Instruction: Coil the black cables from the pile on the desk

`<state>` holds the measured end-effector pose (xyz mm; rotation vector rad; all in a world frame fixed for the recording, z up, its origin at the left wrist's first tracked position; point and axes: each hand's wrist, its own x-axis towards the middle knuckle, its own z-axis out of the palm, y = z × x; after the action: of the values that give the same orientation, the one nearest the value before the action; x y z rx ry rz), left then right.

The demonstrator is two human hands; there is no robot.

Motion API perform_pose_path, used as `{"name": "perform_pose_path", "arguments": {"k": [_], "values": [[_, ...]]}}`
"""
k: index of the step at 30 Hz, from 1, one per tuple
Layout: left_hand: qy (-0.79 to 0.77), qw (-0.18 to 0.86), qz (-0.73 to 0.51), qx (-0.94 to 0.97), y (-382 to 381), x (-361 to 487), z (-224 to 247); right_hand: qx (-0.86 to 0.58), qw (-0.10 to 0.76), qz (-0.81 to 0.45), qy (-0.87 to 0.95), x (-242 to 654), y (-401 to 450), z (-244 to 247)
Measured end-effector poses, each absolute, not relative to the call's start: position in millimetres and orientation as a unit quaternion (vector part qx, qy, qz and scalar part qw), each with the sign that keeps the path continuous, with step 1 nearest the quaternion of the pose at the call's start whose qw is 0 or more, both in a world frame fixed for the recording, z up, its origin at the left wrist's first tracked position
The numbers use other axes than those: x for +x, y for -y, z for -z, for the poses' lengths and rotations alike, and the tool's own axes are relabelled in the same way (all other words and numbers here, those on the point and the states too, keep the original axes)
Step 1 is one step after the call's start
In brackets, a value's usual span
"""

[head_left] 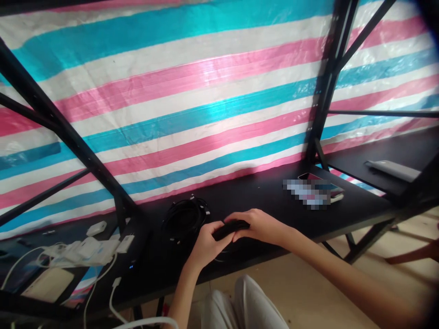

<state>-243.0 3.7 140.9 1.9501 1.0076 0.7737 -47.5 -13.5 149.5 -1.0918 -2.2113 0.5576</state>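
Note:
Both hands meet over the front part of a black table (274, 214). My left hand (210, 244) is wrapped round a dark bundle (230, 230), which looks like black cable. From the other side, my right hand (255, 225) grips the same bundle, its fingers over the top and close to the left fingers. Just behind and left of the hands lies a coil of black cables (183, 219) with small light-coloured plugs at its edge. A thin strand shows below the bundle.
White chargers on a power strip (85, 251) and loose white cables sit at the left. A phone (325, 187) lies at the right, beside a blurred patch. Black metal posts (331, 82) rise on both sides before a striped sheet (206, 91). A pale flat device (394, 170) rests far right.

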Motion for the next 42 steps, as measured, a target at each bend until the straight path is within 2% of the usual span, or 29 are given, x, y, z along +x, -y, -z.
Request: {"name": "perform_pose_path", "arguments": {"k": [3,8,11,14,17,19,21,29,37,42], "values": [[-0.397,0.357,-0.366,0.762,0,-245,-137,-0.398,0.319,-0.189,0.839,-46,16,-153],[-0.433,0.334,-0.372,0.750,-1,-244,-122,-0.451,0.286,-0.114,0.838,-49,11,-147],[-0.452,0.375,-0.412,0.697,-6,-244,-107,-0.492,0.330,-0.181,0.785,-42,1,-140],[-0.492,0.384,-0.526,0.578,-6,-244,-90,-0.566,0.395,-0.291,0.662,-31,-10,-130],[-0.517,0.478,-0.571,0.422,-1,-237,-78,-0.598,0.436,-0.338,0.582,-30,-15,-120],[-0.496,0.564,-0.566,0.338,4,-227,-76,-0.593,0.443,-0.345,0.577,-37,-13,-114],[-0.479,0.600,-0.580,0.273,8,-218,-78,-0.570,0.445,-0.367,0.586,-47,-9,-110],[-0.448,0.565,-0.644,0.254,5,-221,-89,-0.533,0.406,-0.434,0.602,-53,0,-105],[-0.539,0.444,-0.674,0.241,2,-224,-101,-0.501,0.430,-0.465,0.590,-68,8,-102],[-0.559,0.436,-0.650,0.274,1,-223,-95,-0.473,0.457,-0.502,0.561,-80,16,-110]]}}
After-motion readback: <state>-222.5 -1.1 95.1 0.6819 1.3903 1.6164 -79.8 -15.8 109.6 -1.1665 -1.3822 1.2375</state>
